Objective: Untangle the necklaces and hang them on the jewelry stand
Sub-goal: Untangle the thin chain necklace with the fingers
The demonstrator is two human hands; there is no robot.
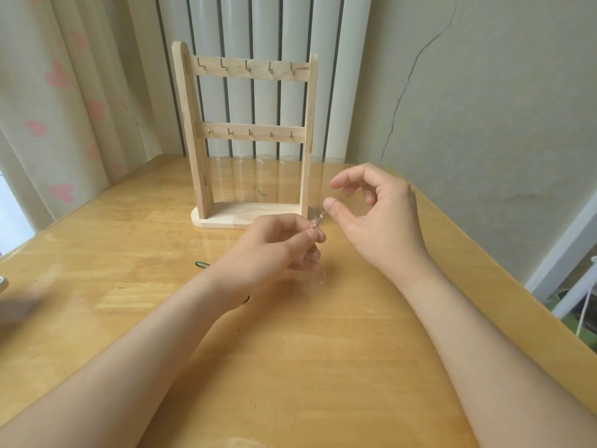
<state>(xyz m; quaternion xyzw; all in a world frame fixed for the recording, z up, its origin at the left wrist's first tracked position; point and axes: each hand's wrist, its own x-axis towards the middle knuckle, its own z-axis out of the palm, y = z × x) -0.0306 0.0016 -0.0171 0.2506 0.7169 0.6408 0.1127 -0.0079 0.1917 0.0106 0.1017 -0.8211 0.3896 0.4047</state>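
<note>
A wooden jewelry stand [245, 72] with two rails of small metal hooks stands upright at the back of the table; nothing hangs on its hooks. In front of it my left hand [274, 244] pinches a thin, clear-beaded necklace [318, 219] between curled fingers. More of the chain dangles blurred below that hand. My right hand [374, 215] is just to the right, fingers curled, with the thin chain running over its thumb tip and toward the forefinger. The short stretch of necklace between both hands is taut.
The wooden table [129, 286] has a glossy top. A dark green elastic band [202, 264] lies left of my left wrist. A grey blurred object [3, 282] sits at the left edge. Curtains and a radiator stand behind the stand.
</note>
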